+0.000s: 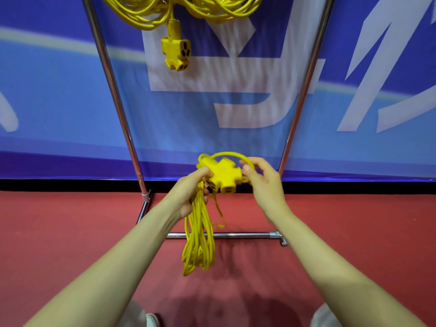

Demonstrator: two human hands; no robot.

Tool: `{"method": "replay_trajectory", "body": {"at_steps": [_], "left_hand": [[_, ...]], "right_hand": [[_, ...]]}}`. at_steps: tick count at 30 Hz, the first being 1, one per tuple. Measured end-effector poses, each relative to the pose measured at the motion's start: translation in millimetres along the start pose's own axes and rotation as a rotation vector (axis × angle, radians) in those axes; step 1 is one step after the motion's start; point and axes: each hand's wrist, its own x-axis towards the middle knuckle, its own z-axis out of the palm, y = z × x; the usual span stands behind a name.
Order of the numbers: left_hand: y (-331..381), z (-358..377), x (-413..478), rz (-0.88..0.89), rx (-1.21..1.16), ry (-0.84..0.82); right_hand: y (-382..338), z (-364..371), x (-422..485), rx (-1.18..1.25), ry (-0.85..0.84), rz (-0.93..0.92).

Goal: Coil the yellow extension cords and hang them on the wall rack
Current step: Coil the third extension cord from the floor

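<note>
The left hand (191, 193) grips the top of the coil (199, 232) dangling over the rack's bottom bar (247, 235), while the right hand (262, 179) pinches the last loop (236, 154) by the outlet block (223, 173), a loop best wrapped snugly before hanging.

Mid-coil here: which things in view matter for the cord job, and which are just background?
Job:
- coiled cord, gripped by the left hand
- its socket block
- right hand, pinching the cord's top loop
- hung cords on the rack frame

Background:
- blue banner
- red floor
- white shoe
</note>
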Motion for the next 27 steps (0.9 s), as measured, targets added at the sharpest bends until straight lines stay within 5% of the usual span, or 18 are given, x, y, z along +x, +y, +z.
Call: {"method": "replay_trajectory", "body": {"at_steps": [5, 11, 14, 21, 27], "left_hand": [[3.4, -7.4, -4.7, 0.038, 0.133, -0.113], [7.2, -6.0, -4.4, 0.021, 0.031, -0.147], [13.1, -11.4, -0.6, 0.007, -0.123, -0.197], [12.4, -15.6, 3.7, 0.069, -0.018, -0.106], [-11.1, -12.2, 9.9, 0.140, 0.276, -0.005]], "right_hand": [[9.8, -27.1, 20.8, -0.100, 0.087, 0.185], [15.2, -30.2, 16.3, -0.736, -0.165, 0.018], [19.8, -30.4, 11.5, -0.795, -0.172, -0.021], [-16.7, -34.7, 15.9, 0.359, -0.167, 0.451], [-26.4, -30.7, 13.0, 0.640, -0.207, 0.438]]}}
